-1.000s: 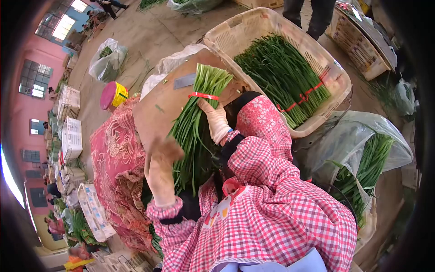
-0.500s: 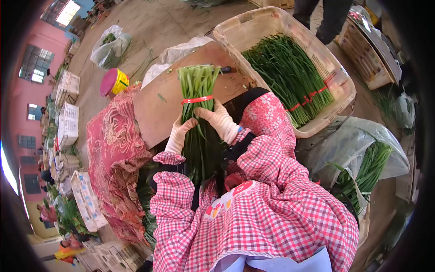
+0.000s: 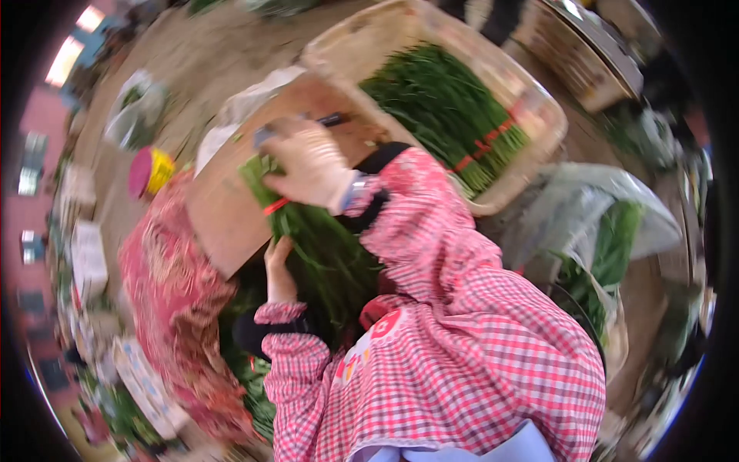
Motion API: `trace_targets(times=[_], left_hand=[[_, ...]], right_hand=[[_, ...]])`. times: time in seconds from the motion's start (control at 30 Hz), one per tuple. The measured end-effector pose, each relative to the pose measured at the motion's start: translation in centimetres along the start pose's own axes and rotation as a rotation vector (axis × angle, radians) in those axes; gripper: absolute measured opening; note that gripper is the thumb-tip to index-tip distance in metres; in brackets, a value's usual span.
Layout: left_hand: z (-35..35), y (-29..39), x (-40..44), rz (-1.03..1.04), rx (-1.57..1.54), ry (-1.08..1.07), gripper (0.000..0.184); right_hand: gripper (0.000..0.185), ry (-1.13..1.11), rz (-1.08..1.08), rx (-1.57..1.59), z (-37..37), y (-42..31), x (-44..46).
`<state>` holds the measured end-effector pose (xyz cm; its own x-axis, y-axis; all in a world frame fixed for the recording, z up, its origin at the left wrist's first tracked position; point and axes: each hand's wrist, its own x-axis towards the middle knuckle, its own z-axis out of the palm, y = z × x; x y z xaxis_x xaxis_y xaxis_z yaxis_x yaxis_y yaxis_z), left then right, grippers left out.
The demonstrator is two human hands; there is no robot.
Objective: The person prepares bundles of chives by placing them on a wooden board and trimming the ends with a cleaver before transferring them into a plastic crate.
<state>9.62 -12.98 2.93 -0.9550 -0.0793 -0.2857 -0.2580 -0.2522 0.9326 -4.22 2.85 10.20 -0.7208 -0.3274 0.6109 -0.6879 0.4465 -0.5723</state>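
A bunch of garlic chives (image 3: 312,239), tied with a red band (image 3: 275,206), slants across my lap with its stem ends over the brown board (image 3: 223,212). My gloved left hand (image 3: 281,269) grips it from the near side, below the band, with the fingers partly hidden under the leaves. My gloved right hand (image 3: 312,163) is above the stem ends, blurred by motion. Beside its fingers a grey piece, perhaps a blade, and a dark knife handle (image 3: 332,119) show at the board's far side. Whether the hand holds the knife is unclear.
A plastic crate (image 3: 539,92) with banded chives stands at the far right of the board. A clear bag (image 3: 654,219) of greens lies to the right. A red patterned cloth (image 3: 169,285) hangs at left, near a yellow-and-pink tub (image 3: 158,171).
My right hand has left the band area and moved up over the stem ends. The bunch has tilted left and lowered toward the board. The whole view has shifted.
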Motion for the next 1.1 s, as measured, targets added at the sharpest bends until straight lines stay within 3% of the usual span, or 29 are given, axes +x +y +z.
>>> trace_targets(times=[0.03, 0.23, 0.27, 0.3, 0.33, 0.37, 0.4, 0.47, 0.5, 0.53, 0.57, 0.63, 0.67, 0.7, 0.8, 0.83, 0.9, 1.1], left_hand=[[-0.4, -0.7, 0.0, 0.009, 0.03, 0.039, 0.038], [-1.4, -2.3, 0.5, 0.018, -0.061, -0.014, 0.04], [-0.4, -1.3, 0.2, -0.015, -0.062, 0.063, 0.034], [-0.6, -1.5, 0.3, -0.009, -0.052, 0.095, 0.033], [-1.4, -2.3, 0.5, -0.001, -0.039, 0.128, 0.033], [-4.3, -4.8, 1.6, 0.044, -0.001, 0.101, 0.036], [-3.8, -3.5, 0.9, 0.043, 0.004, 0.104, 0.036], [-1.5, -1.8, 0.0, 0.022, -0.047, 0.239, 0.041], [-2.3, -2.2, 0.4, -0.019, -0.202, 0.154, 0.045], [-3.8, -3.2, 0.9, 0.004, -0.202, 0.202, 0.046], [-3.2, -2.3, 0.6, -0.014, -0.271, 0.19, 0.048], [-3.9, -2.5, 0.7, 0.051, -0.278, 0.226, 0.054], [-3.4, -1.6, 0.2, 0.063, -0.299, 0.237, 0.058], [-3.3, -1.2, -0.2, 0.054, -0.297, 0.236, 0.058], [-3.3, -0.6, -1.1, 0.107, -0.31, 0.18, 0.064], [-3.4, -0.6, -1.5, 0.096, -0.328, 0.156, 0.064], [-3.6, -0.8, -2.1, 0.077, -0.344, 0.157, 0.065], [-4.2, -2.2, -2.8, 0.025, -0.405, 0.186, 0.063]], right_hand=[[0.037, -0.02, -0.017, -0.222, 1.4, 0.8, 0.1], [0.027, -0.203, 0.137, -0.404, 2.3, 2.3, 1.0], [0.022, -0.188, 0.285, -0.381, 2.0, 2.9, 1.9], [0.018, 0.082, 0.327, -0.286, 2.9, 5.2, 1.4], [0.014, 0.362, 0.507, 0.435, 4.3, 7.7, 0.5], [0.014, 0.444, 0.713, 0.668, 3.0, 8.2, 0.4], [0.019, 0.656, 0.713, 0.942, 1.7, 7.2, -0.5], [0.021, 0.536, 0.763, 0.897, 2.1, 7.1, -2.7], [0.023, 0.372, 0.694, 1.393, 8.0, 13.3, -6.4], [0.033, 0.439, 0.65, 0.619, 7.9, 9.1, -7.4], [0.054, 0.28, 0.664, 0.797, 6.8, 6.2, -8.8], [0.095, -0.08, 0.779, 0.86, 7.2, 3.7, -11.1], [0.1, -0.196, 0.743, 0.921, 7.1, 2.6, -11.9], [0.1, -0.339, 0.753, 0.897, 7.0, 1.7, -12.5], [0.094, -0.404, 0.645, 1.118, 8.4, 0.5, -14.1], [0.094, -0.406, 0.646, 1.116, 8.0, 0.5, -14.0], [0.085, -0.613, 0.739, 1.301, 7.0, 0.1, -13.8], [0.073, -0.654, 0.803, 1.241, 6.4, -0.4, -14.0]])
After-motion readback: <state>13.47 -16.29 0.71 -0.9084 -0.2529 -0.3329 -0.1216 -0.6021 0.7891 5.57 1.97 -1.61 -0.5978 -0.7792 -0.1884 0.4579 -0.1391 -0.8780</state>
